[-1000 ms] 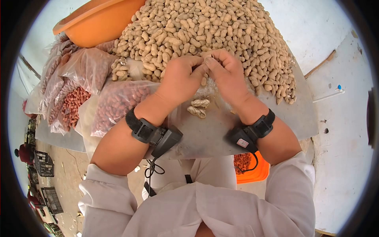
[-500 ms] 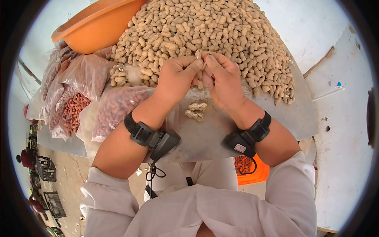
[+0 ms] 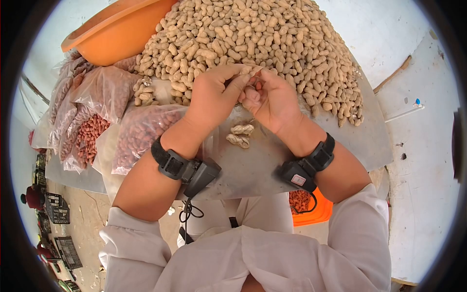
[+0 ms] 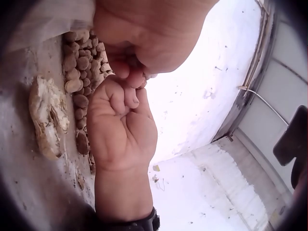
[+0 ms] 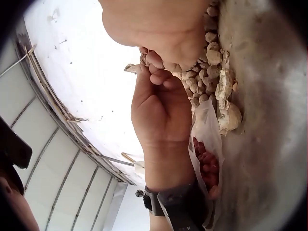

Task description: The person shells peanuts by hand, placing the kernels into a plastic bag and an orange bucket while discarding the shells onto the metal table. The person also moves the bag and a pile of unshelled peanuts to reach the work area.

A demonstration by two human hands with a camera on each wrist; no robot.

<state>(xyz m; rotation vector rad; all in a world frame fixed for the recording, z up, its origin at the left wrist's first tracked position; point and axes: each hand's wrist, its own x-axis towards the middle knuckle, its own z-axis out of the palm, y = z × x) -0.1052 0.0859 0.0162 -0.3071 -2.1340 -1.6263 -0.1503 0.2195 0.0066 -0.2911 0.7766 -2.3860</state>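
One peanut shell [image 5: 130, 69], pinched in left fingers [image 3: 232, 69]

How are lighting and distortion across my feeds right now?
Head view: fisheye distortion, black rim, peanut pile evenly lit; left wrist view: white wall blown out beside right hand; right wrist view: similar white glare beside left hand, corners dark.

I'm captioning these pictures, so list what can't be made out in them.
Right wrist view: the full shape of the peanut shell, covered by the hands.
Head view: far side of the peanut pile, cut off by the top edge.
Head view: top of the orange tub, cut off likewise.
Head view: contents of the black crates, too small to tell.
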